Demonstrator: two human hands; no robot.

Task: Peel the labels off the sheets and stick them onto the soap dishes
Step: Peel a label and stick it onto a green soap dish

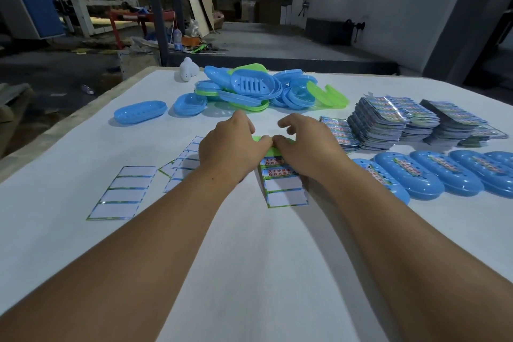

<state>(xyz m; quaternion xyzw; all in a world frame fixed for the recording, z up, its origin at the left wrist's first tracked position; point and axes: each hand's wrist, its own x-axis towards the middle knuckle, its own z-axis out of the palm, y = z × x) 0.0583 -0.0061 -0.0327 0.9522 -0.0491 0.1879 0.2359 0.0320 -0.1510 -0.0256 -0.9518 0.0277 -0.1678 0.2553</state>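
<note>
Two hands, left (231, 144) and right (304, 147), pinch my green soap dish (273, 150) over the label sheet (284, 183); uneven thumb pressure could crease the label.

Dim, window-lit, wide-angle edge distortion
</note>
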